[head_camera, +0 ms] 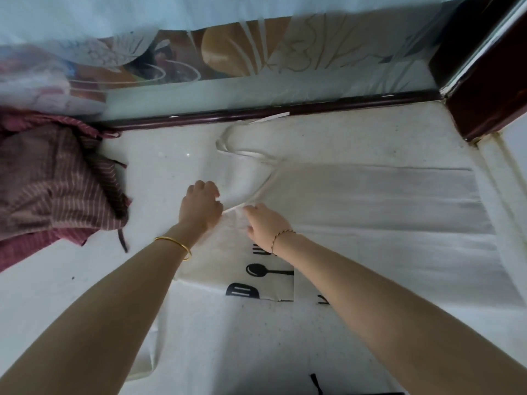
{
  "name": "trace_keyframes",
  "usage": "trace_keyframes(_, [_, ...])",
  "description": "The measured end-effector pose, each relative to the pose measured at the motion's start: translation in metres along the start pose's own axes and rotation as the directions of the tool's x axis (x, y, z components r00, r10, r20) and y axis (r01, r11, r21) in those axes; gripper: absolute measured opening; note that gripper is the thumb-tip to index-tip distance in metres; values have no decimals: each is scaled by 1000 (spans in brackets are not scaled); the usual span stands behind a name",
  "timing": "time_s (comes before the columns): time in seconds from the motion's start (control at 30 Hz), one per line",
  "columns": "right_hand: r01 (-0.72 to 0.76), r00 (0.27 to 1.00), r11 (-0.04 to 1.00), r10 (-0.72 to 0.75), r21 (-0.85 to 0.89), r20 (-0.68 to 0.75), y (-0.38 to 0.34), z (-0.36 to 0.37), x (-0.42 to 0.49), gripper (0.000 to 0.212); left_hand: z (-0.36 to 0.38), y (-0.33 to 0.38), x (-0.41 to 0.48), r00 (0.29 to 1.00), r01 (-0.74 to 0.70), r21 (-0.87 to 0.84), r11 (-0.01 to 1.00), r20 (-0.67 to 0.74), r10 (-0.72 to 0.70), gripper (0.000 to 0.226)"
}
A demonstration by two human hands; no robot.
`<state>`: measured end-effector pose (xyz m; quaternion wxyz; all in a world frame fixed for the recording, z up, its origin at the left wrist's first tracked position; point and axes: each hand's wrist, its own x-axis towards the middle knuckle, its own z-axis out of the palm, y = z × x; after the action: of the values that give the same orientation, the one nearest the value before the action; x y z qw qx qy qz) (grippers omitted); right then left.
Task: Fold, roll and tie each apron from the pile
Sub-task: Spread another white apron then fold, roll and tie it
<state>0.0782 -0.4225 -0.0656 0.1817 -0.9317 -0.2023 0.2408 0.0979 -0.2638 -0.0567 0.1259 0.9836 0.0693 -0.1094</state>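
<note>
A cream apron (370, 212) with black utensil prints lies spread flat on the white surface, its body running to the right. Its neck strap (242, 151) loops toward the far edge. My left hand (201, 205) is curled, knuckles up, on the apron's upper corner. My right hand (266, 223) lies just beside it and pinches the folded fabric edge between the two hands. A folded-over flap with a spoon print (268, 270) sits under my right forearm. The pile of maroon striped aprons (57, 181) sits at the left.
A dark wooden rail (256, 112) borders the far edge, with a dark post (490, 89) at the right corner. A patterned curtain (228, 52) hangs behind. Bare white surface (85, 280) lies at the near left. A black strap end (316, 383) shows at the bottom edge.
</note>
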Motion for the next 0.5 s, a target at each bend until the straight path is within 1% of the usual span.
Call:
trace_keyframes(0.07, [22,999,999,-23,30,23,-16,11,-3,39,-9,-23,-11,993,105,-2,994,-49,-105,30])
trace_keyframes(0.1, [30,999,998,-33,52,42,-22,15,-3,45,-14,-31,-15,987,154,-11,988,-54,-154,32])
trace_keyframes(0.17, [11,994,997,-20,81,107,-39,28,-7,64,-23,-52,-29,965,261,-41,964,-15,-262,37])
trace_keyframes(0.23, [-38,991,998,30,55,131,-47,40,-7,84,-26,-69,-38,927,373,-71,925,77,-368,42])
trace_keyframes(0.3, [-77,990,997,77,-5,115,-48,46,-6,95,-28,-82,-44,865,478,-89,874,220,-450,42])
trace_keyframes(0.37, [-102,989,994,106,-47,99,-52,50,-5,100,-28,-96,-54,775,554,-100,826,425,-468,34])
trace_keyframes(0.4, [-108,989,993,112,-51,95,-53,51,-6,101,-28,-100,-60,736,590,-135,796,496,-461,31])
trace_keyframes(0.43, [-111,989,992,115,-53,91,-55,51,-7,101,-29,-104,-65,712,622,-171,764,530,-460,31])
trace_keyframes(0.47, [-114,989,992,119,-57,85,-58,52,-8,101,-29,-108,-68,716,634,-209,744,522,-464,35])
trace_keyframes(0.5, [-119,990,991,123,-56,72,-56,51,-9,101,-30,-109,-69,742,620,-210,756,471,-477,39])
